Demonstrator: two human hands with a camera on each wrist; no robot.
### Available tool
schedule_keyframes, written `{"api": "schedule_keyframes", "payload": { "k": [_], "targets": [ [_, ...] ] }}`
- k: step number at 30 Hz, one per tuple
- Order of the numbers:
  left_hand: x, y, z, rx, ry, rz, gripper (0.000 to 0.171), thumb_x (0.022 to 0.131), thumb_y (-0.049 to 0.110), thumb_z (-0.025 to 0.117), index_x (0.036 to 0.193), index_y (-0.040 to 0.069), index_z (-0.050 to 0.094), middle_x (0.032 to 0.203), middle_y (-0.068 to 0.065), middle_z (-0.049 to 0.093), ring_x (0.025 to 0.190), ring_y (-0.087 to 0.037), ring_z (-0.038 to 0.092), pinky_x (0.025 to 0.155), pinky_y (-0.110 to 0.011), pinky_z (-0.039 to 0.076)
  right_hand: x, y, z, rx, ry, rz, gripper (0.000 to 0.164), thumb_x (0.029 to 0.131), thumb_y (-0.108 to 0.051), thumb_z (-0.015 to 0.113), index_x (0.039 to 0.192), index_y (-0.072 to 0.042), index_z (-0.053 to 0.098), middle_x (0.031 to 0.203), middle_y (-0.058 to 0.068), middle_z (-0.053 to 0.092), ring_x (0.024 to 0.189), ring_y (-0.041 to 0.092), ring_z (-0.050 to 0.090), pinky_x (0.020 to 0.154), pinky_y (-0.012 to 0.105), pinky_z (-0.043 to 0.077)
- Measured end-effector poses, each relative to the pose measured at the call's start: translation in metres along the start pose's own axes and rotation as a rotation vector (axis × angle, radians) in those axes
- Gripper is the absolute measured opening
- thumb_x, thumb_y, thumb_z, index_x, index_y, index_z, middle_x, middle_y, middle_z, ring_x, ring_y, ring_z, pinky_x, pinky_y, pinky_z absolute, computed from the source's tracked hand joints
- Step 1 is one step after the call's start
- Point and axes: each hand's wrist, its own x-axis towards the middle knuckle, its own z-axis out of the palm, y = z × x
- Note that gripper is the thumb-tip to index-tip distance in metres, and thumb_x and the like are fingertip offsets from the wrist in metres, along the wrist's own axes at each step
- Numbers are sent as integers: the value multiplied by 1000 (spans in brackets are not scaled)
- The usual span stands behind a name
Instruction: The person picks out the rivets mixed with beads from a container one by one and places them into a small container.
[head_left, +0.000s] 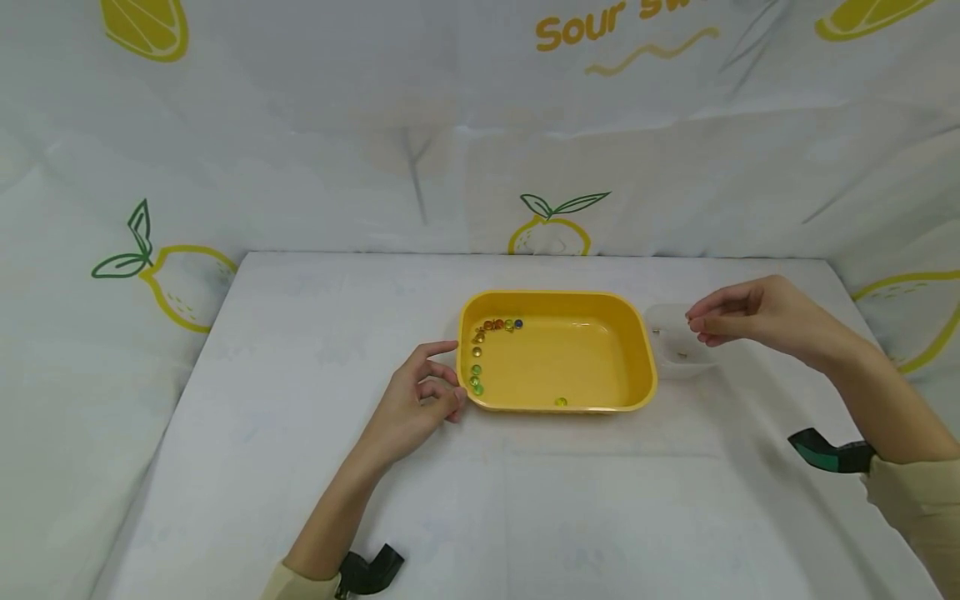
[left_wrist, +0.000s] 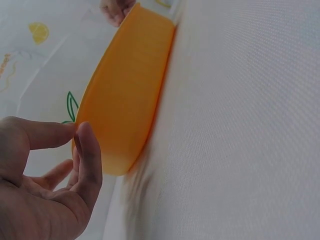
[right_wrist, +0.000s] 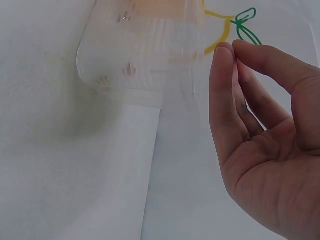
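In the head view a yellow tray (head_left: 555, 358) holds several small glassy beads along its left side and upper left corner. One yellow bead (head_left: 561, 402) lies by its front wall. My left hand (head_left: 420, 400) touches the tray's left rim with loosely bent fingers; in the left wrist view its fingertips meet the rim of the outer wall. Over a clear plastic container (head_left: 663, 362) is my right hand (head_left: 753, 317), thumb and fingers pinched together, with a speck of a reddish bead (head_left: 687, 317) at the tips. The right wrist view hides this bead.
The clear container stands against the tray's right end, with small brownish beads (head_left: 682, 355) inside. A white cloth covers the table (head_left: 337, 317), and a lemon-printed sheet (head_left: 337, 167) hangs behind it.
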Motion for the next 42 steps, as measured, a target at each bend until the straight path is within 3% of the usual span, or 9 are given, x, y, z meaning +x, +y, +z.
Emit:
{"api": "schedule_keyframes", "payload": {
  "k": [13, 42],
  "targets": [
    [-1, -1, -1, -7, 7, -14, 64, 99, -1, 71, 157, 17, 49, 117, -18, 62, 81, -23, 74, 75, -25, 66, 5, 1, 5, -56, -17, 46, 31, 106, -21, 72, 126, 2, 76, 100, -4, 84, 87, 15, 80, 81, 22, 67],
    [0, 0, 1, 16, 11, -13, 64, 100, 2, 72, 156, 20, 49, 116, -16, 63, 78, -21, 73, 74, -24, 65, 2, 4, 3, -64, -26, 33, 30, 106, -18, 71, 125, 4, 75, 102, -1, 85, 86, 16, 81, 80, 23, 67]
  ]
}}
